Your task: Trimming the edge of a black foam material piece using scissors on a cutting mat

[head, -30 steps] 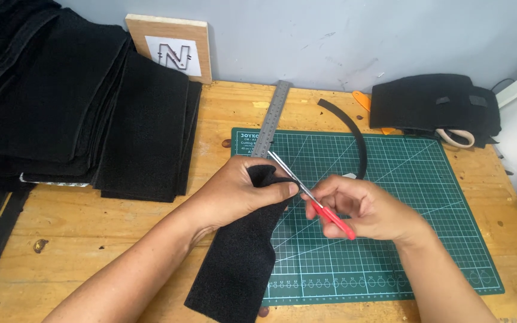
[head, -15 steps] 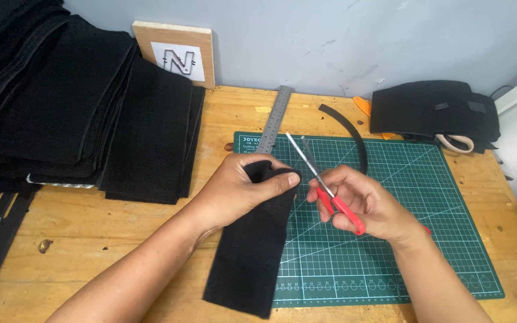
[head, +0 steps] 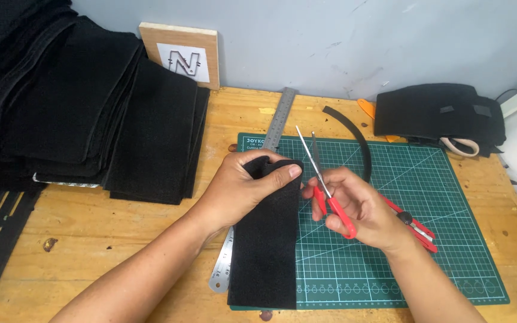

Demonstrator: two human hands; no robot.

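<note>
Left hand (head: 243,185) palm-down, fingers pinching top edge of black fabric strip (head: 265,251); right hand (head: 360,206) at 3 o'clock, fingers wrapped around red-handled scissors (head: 324,185), blades pointing 11 o'clock.

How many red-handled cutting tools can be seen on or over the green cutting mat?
2. The red-handled scissors are in the right hand, blades open beside the black fabric strip. A second red-handled tool lies on the green cutting mat, partly hidden behind that hand.
</note>
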